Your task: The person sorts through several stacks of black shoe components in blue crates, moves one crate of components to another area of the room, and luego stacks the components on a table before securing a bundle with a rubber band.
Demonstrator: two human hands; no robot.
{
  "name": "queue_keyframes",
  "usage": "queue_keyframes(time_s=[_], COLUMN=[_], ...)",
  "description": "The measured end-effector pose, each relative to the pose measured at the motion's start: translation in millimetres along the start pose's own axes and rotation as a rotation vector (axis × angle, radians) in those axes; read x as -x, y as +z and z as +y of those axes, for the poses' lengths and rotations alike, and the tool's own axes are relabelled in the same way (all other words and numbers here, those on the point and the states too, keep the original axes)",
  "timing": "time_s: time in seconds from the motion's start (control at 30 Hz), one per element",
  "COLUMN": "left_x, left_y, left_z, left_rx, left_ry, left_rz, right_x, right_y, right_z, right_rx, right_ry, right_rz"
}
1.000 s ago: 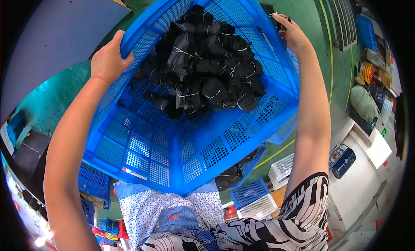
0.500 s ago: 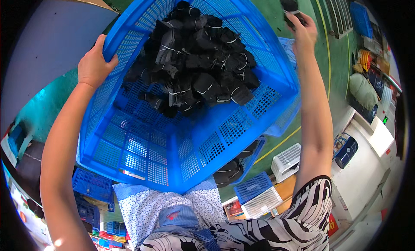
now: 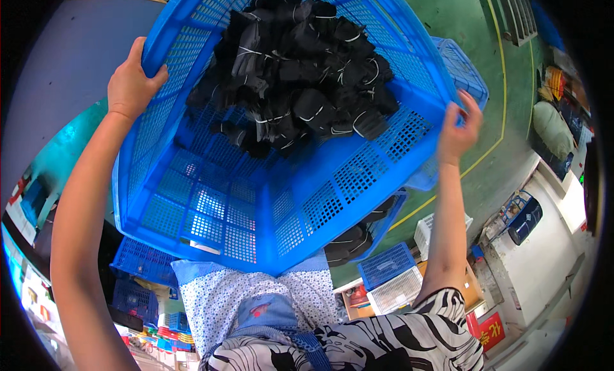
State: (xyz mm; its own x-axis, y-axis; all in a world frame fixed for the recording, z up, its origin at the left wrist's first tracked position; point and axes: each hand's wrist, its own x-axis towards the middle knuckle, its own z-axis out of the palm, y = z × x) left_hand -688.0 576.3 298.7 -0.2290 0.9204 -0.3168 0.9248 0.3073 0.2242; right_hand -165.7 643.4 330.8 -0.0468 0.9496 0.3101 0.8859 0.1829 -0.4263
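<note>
A large blue perforated plastic basket (image 3: pixel 409 99) is tilted, its open side facing me and its near corner by my apron. Many black bundles (image 3: pixel 312 106), rolled and tied with thin white bands, are heaped in its far part. My left hand (image 3: pixel 133 83) grips the left rim, the thumb lying over the edge. At the right corner my right hand (image 3: pixel 459 131) has its fingers curled round the rim. I see no bundle in either hand. The undersides of the fingers are partly hidden by the rim.
Another blue basket (image 3: pixel 464 70) stands on the green floor beyond the right rim. Black pieces (image 3: pixel 350 243) lie in a blue crate below. A grey-blue surface (image 3: pixel 77 58) is at the left. Stacked crates (image 3: pixel 387 265) and a metal rack (image 3: pixel 517 16) are at the right.
My right hand, which held a black bundle out beyond the basket, has come down to the right corner without it. The basket has shifted slightly up and to the right in view.
</note>
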Motion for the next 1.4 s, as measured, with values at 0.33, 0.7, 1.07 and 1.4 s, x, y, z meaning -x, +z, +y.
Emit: queue_keyframes(time_s=[0.33, 0.7, 1.07, 1.4], left_x=[-4, -6, -3, -5], left_y=[3, 5, -2, 3], left_z=[4, -1, 3, -1], left_rx=[0.078, 0.098, 0.048, 0.057], left_ry=[0.023, 0.022, -0.015, -0.004], left_rz=[0.030, 0.026, -0.031, 0.023], right_x=[-9, -30, 22, 35], right_y=[221, 279, 45, -54], right_z=[-26, -64, -85, 18], right_rx=[0.485, 0.229, 0.006, 0.418], right_ry=[-0.414, 0.148, -0.149, -0.041], right_rz=[-0.390, -0.735, -0.182, -0.104])
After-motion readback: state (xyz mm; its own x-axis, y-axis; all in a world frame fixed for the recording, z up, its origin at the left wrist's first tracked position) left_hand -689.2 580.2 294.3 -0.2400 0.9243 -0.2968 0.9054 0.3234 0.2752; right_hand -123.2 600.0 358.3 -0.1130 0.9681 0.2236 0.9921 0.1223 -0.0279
